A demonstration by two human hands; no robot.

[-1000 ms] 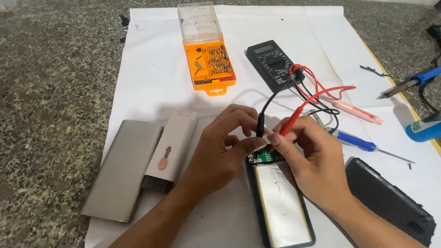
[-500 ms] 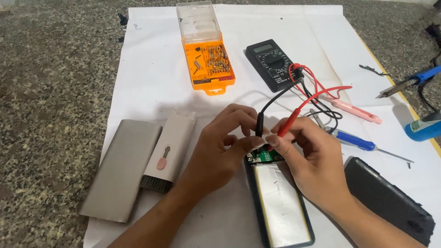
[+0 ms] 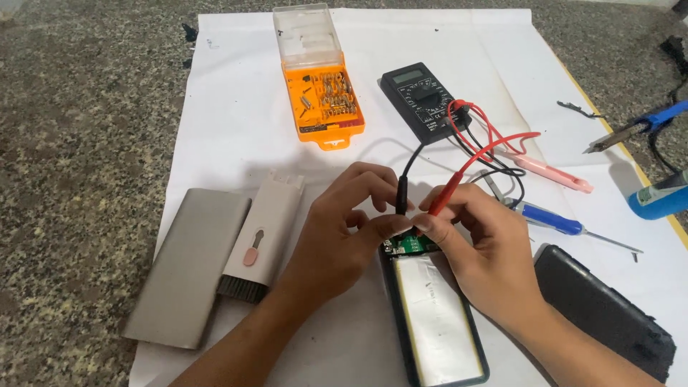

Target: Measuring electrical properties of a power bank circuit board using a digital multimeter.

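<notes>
My left hand (image 3: 342, 229) pinches a black test probe (image 3: 402, 193) upright, tip down on a small green circuit board (image 3: 411, 245). My right hand (image 3: 481, 251) holds a red test probe (image 3: 450, 193) slanted onto the same board. The board sits at the top of an opened power bank (image 3: 438, 321) with a flat silver battery cell in a dark frame. Red and black leads run up to a black multimeter (image 3: 424, 102) lying flat further back.
White paper sheet (image 3: 236, 107) covers a speckled stone surface. Orange screwdriver-bit case (image 3: 320, 86) with clear lid, grey metal shell (image 3: 186, 276), beige brush tool (image 3: 261, 233), pink pen-like tool (image 3: 552, 173), blue screwdriver (image 3: 555, 222), black cover (image 3: 609, 319), blue-handled soldering iron (image 3: 648, 123), blue tube (image 3: 659, 199).
Both hands and the probes stay on the circuit board; only slight finger shifts are visible.
</notes>
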